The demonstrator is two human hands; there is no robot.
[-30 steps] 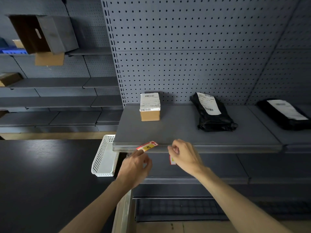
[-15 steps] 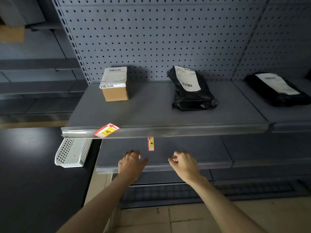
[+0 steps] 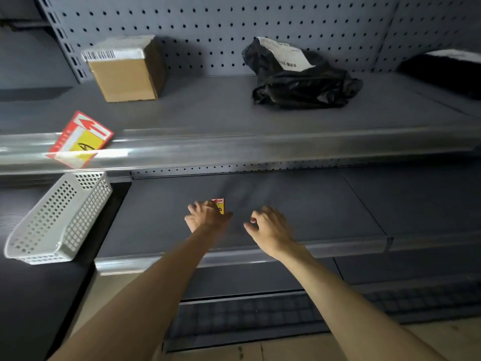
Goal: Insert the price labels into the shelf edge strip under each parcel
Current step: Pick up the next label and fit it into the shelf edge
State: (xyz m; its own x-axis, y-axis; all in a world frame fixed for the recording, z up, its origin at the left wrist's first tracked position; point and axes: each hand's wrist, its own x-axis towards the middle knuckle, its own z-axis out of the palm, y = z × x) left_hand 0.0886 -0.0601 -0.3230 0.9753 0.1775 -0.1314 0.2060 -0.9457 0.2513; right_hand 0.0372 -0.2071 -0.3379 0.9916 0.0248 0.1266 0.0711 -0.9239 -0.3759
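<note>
One price label (image 3: 81, 138) sat crooked in the shelf edge strip (image 3: 260, 149), below and left of the cardboard parcel (image 3: 127, 71). A second label (image 3: 220, 205) lay on the lower shelf (image 3: 312, 201), under the left hand's (image 3: 207, 216) spread fingertips. The right hand (image 3: 268, 229) hovered loosely curled, holding nothing.

Single view only, head-worn wide-angle camera, so no overlap with another view. It looks forward and down from close in front of the shelving, at about upper shelf (image 3: 234, 118) height. Both forearms enter from the bottom edge; the left hand (image 3: 205, 217) and right hand (image 3: 270, 227) sit near frame centre, over the lower shelf (image 3: 325, 204). Pegboard back wall (image 3: 208, 27) fills the top. Edges bend and blur.
</note>
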